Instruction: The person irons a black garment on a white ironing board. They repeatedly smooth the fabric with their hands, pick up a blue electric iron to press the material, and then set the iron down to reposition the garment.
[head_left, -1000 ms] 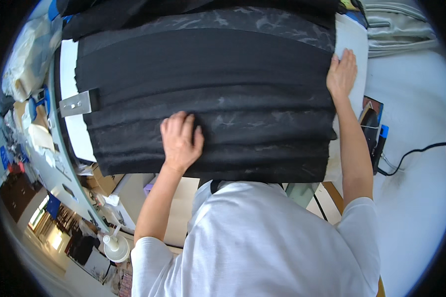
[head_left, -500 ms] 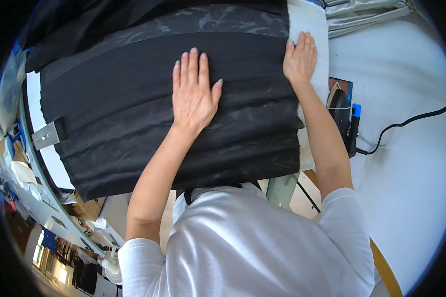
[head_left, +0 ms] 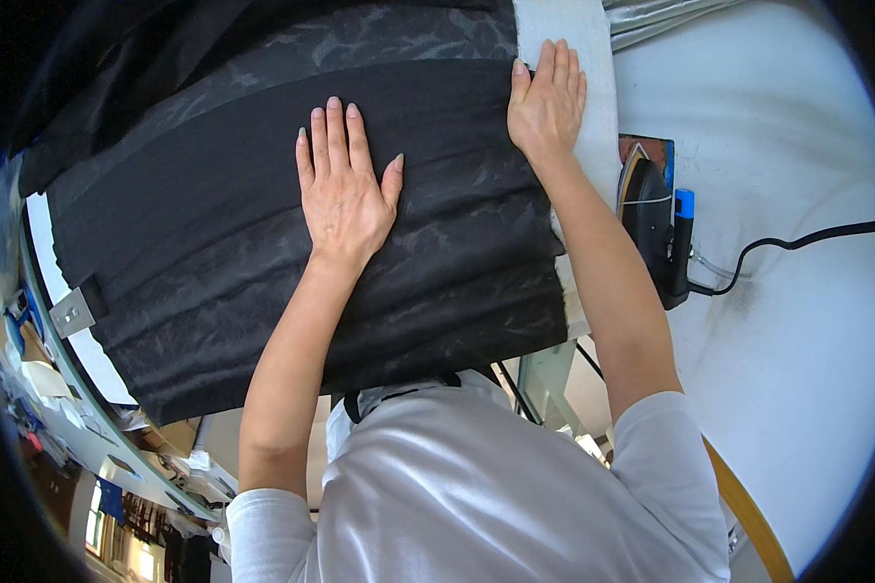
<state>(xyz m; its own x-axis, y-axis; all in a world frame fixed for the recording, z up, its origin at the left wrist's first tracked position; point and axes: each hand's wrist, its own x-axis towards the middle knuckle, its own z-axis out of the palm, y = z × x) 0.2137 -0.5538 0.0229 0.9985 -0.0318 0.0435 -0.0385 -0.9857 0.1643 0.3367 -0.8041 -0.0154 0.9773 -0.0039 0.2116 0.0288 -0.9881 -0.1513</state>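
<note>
A large black cloth [head_left: 214,185], with a patterned sheen in places and soft ripples toward me, covers the work surface. My left hand [head_left: 345,209] lies palm down on the middle of it, fingers stretched out and thumb apart. On the cloth's right edge rests my right hand [head_left: 546,109], also flat, its thumb on the black and its fingers over the white surface [head_left: 591,97] beside it. Neither hand grips anything. Another fold of black cloth [head_left: 214,58] lies across the far side. At the left edge, a metal block [head_left: 73,312] sits against the cloth.
Right of the board, a clothes iron [head_left: 648,209] stands on a small rest, its black cable [head_left: 797,240] running off right. Silvery fabric [head_left: 651,21] hangs at the far right. Boxes and small items [head_left: 53,379] crowd the lower left, beyond the table's curved edge.
The whole view has shifted, so the cloth, hands and iron appear farther left. Both hands keep about the same places on the cloth.
</note>
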